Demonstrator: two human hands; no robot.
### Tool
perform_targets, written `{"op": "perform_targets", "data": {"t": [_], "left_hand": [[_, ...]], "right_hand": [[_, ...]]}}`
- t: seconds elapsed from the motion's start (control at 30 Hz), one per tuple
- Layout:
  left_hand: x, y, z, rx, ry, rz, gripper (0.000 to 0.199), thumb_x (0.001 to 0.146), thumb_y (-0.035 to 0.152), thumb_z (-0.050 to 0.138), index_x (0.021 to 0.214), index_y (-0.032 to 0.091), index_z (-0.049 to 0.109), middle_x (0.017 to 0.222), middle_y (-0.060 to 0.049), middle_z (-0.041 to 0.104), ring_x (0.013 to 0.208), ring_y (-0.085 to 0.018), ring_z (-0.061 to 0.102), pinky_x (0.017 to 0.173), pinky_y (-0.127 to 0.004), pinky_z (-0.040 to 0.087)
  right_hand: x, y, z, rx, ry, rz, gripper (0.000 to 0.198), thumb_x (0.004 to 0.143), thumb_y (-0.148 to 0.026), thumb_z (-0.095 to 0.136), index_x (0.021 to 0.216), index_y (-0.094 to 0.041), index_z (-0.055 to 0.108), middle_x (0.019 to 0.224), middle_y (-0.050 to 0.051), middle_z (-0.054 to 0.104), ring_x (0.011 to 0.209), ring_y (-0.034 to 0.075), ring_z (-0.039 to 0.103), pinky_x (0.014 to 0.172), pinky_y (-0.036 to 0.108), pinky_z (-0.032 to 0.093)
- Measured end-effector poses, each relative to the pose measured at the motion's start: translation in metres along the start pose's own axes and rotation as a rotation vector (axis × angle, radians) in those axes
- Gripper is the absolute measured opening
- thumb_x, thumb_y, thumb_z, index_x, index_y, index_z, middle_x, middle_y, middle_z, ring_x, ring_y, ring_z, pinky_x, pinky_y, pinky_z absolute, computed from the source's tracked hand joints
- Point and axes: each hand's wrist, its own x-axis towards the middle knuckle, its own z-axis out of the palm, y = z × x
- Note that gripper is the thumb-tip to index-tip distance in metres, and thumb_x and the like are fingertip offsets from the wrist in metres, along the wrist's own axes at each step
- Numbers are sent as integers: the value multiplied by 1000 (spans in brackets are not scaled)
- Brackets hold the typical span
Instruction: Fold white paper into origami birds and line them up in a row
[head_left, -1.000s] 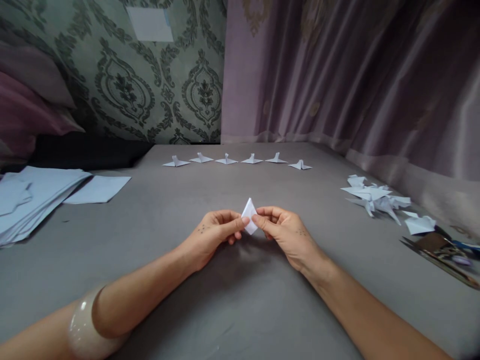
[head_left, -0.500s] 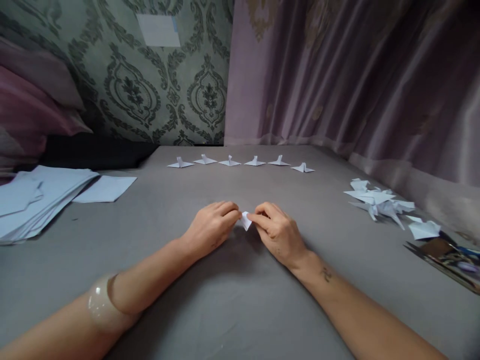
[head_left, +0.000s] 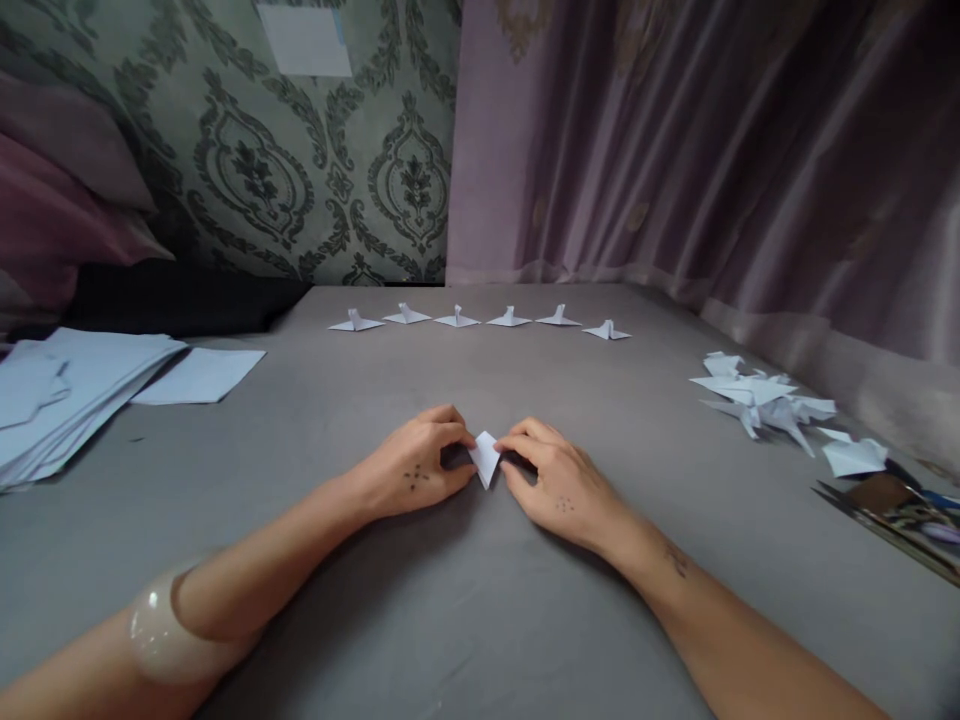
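Observation:
Between my hands, on the grey cloth surface (head_left: 480, 620), is a small white folded paper (head_left: 486, 458), kite-shaped with a point toward me. My left hand (head_left: 427, 455) grips its left edge with thumb and fingertips. At the right edge, the fingertips of my right hand (head_left: 559, 475) touch the paper, the thumb bent in below them. Farther off stands a row of several small folded paper birds (head_left: 510, 317), their wings spread.
Stacked white sheets (head_left: 82, 400) lie at the left beside a smaller pile of paper (head_left: 202, 375). On the right are a heap of folded paper pieces (head_left: 765, 395), another paper piece (head_left: 853, 456) and a tray of small items (head_left: 907, 510). A curtain (head_left: 675, 150) hangs behind.
The folded paper now lies flatter and shows as a whole kite shape, its point nearer me. My hands have turned, showing more of their backs, and the view has shifted slightly.

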Motion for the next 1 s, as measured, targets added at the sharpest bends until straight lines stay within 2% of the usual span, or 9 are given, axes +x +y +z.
{"op": "perform_targets", "data": {"t": [0.17,0.3,0.57,0.7,0.77,0.87,0.93,1.0], "left_hand": [[5,-5,-1,-107,-28,-64,23,83,33,55,91,18,70,90,-6,60,73,-14,56,69,-26,43],[6,-9,5,-135,26,-96,26,86,34,50,85,19,70,86,-6,60,70,-13,55,65,-25,41],[9,-7,4,-176,28,-239,27,83,36,51,80,18,70,87,-6,59,74,-16,56,69,-28,43],[13,-6,2,-180,19,-272,27,83,36,51,79,17,70,89,-6,59,76,-17,56,70,-27,42],[15,-6,0,-182,7,-270,28,82,36,51,77,16,69,86,-6,59,74,-17,55,66,-26,41],[16,-6,-1,-199,-30,-274,34,83,38,49,64,14,64,74,-4,56,60,-13,48,53,-24,33],[16,-6,-2,-231,-33,-316,39,83,42,47,61,14,62,66,-2,52,51,-10,41,46,-23,26],[16,-6,-2,-287,-19,-376,41,84,46,45,67,14,64,61,0,49,47,-9,36,44,-23,22]], "right_hand": [[3,2,2,88,-6,37,17,85,-22,53,98,-23,65,96,4,61,86,16,57,77,29,45],[6,5,5,140,-2,73,18,88,-26,50,93,-23,67,93,3,61,78,14,57,70,27,43],[18,12,9,192,16,183,20,86,-28,50,80,-22,69,81,2,62,65,11,51,63,25,38],[25,14,7,230,-35,223,20,82,-31,54,78,-21,70,79,2,64,64,12,51,62,26,38],[29,15,4,278,-76,235,21,80,-32,54,78,-20,71,78,3,65,67,14,54,61,26,38],[34,15,1,342,-141,268,22,78,-34,55,74,-19,70,69,2,64,64,14,53,56,25,36],[37,16,-2,361,-164,277,23,77,-36,56,66,-18,67,62,1,59,57,12,48,51,24,33],[41,16,-4,372,-198,291,25,75,-36,57,60,-17,64,55,-1,52,50,10,41,47,24,29]]}}
